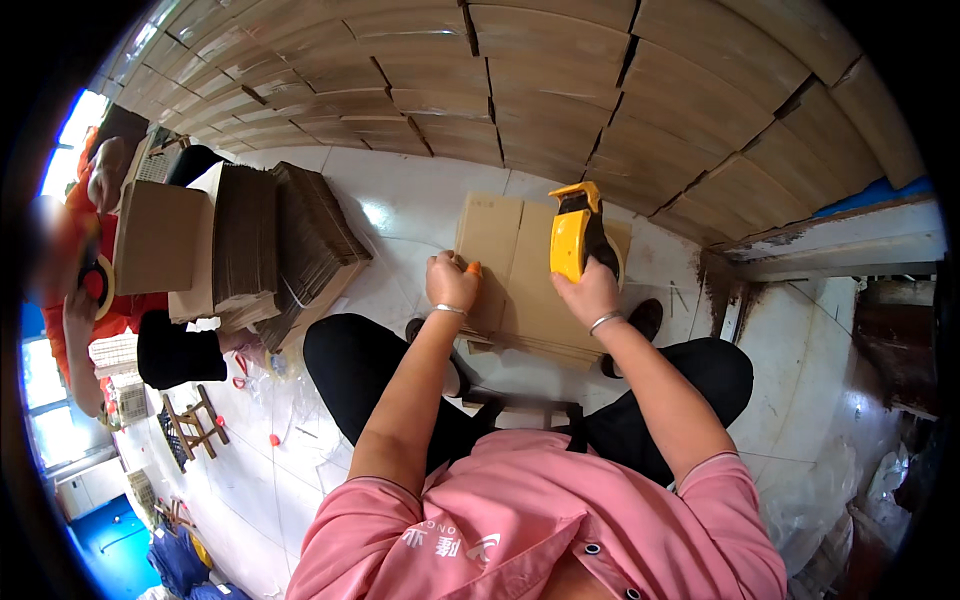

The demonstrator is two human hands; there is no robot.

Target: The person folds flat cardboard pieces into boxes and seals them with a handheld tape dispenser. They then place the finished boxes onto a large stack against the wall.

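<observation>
In front of me a short stack of flat brown cardboard [510, 240] lies low between my knees. My left hand [450, 282] is curled closed at its left edge, with a small orange piece [474, 269] showing at the fingertips; I cannot tell whether it is worn or held. My right hand [588, 290] grips a yellow tape dispenser [571, 235], raised above the right part of the cardboard. Its roll of tape is mostly hidden behind the dispenser and my fingers.
A wall of stacked cardboard [560, 75] runs across the far side. Bundled cardboard [305, 230] stands at the left, near another person in orange [80, 230] holding a tape roll [100, 285]. A small wooden stool [195, 425] and plastic scraps lie on the pale tiled floor [270, 500].
</observation>
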